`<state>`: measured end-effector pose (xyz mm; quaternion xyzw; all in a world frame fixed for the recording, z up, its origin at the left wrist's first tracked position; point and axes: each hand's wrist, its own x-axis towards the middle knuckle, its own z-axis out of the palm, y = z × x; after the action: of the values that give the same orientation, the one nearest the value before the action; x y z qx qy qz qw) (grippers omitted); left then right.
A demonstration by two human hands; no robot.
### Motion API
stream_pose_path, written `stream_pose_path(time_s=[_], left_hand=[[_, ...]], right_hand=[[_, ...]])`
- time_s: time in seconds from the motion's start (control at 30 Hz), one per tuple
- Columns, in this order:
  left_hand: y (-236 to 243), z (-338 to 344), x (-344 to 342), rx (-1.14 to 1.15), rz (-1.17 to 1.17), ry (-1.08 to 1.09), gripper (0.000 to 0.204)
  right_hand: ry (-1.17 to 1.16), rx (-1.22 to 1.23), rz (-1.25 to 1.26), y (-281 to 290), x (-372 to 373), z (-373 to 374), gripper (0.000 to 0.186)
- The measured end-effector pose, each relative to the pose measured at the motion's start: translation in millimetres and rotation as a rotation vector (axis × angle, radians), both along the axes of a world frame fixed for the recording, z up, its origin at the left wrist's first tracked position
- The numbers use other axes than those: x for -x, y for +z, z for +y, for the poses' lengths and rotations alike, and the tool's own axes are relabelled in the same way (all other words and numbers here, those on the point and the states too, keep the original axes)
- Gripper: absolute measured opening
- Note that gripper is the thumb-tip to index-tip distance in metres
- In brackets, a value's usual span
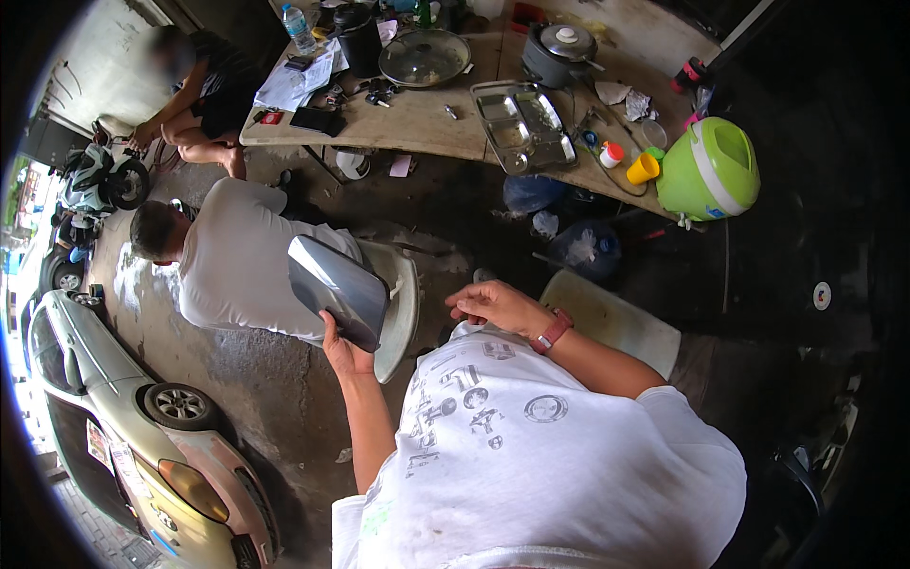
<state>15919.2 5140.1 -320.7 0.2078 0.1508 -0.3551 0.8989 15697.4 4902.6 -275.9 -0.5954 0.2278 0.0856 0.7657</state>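
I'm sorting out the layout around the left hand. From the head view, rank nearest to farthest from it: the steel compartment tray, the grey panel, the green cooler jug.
1. Grey panel: held in the left hand.
2. Steel compartment tray: up and right, on the table.
3. Green cooler jug: far right, table end.

The left hand (346, 356) holds a grey mirror cover (336, 289) upright by its lower edge. The right hand (498, 305) hovers empty near it, above the white shirt (531, 455).
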Motion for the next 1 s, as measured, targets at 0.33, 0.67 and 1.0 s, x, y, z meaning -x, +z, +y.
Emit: stream_pose_path(time_s=[0.33,0.67,1.0], left_hand=[[22.7,-40.1,38.4,0.209,-0.021,-0.301,0.052],[28.6,-64.9,51.1,0.231,-0.005,-0.428,0.054],[28.1,-83.6,36.5,0.082,-0.053,-0.326,0.046]], right_hand=[[-0.122,-0.015,-0.267,-1.2,-43.6,6.5,0.040],[-0.400,0.369,-0.253,-4.3,-45.1,-25.6,0.008],[-1.083,0.069,-0.170,-101.5,-9.6,-126.4,0.017]])
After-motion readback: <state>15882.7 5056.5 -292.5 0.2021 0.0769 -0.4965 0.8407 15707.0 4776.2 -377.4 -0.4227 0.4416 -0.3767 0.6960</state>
